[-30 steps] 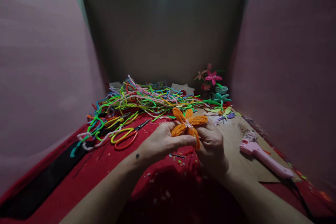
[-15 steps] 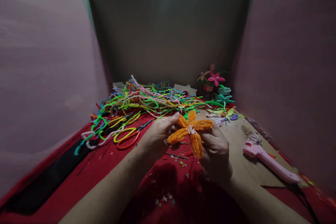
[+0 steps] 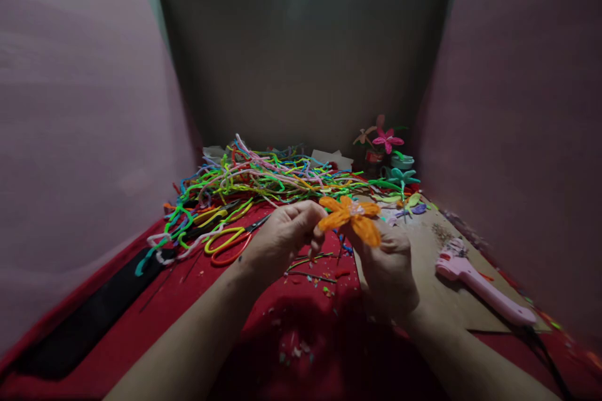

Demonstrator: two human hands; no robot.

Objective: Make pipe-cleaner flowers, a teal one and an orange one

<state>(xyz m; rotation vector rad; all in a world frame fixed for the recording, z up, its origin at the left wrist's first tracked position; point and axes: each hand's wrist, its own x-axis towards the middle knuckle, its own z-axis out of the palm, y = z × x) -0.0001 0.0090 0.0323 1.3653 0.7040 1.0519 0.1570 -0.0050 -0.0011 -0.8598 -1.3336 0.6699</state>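
An orange pipe-cleaner flower [image 3: 348,215] with looped petals and a pale beaded centre is between my hands, tilted so its face points up. My right hand [image 3: 388,266] is closed beneath the flower, where a thin dark stem shows below it. At the flower's left side, my left hand [image 3: 298,225] has its fingers closed at the tip of a petal; the exact contact is partly hidden. Below the hands, thin dark stems [image 3: 310,276] and coloured scraps lie on the red cloth [image 3: 263,351].
Behind is a heap of coloured pipe cleaners [image 3: 277,175]. Scissors [image 3: 230,244] and a black case [image 3: 89,313] lie left. On the right, a pink glue gun [image 3: 484,291] rests on a brown board [image 3: 433,291]. Finished-looking flowers [image 3: 388,140] stand at the back right.
The flower has tipped back from facing me to facing upward, and its petals now look foreshortened. My right hand has turned slightly beneath it, while the left stays beside a petal.
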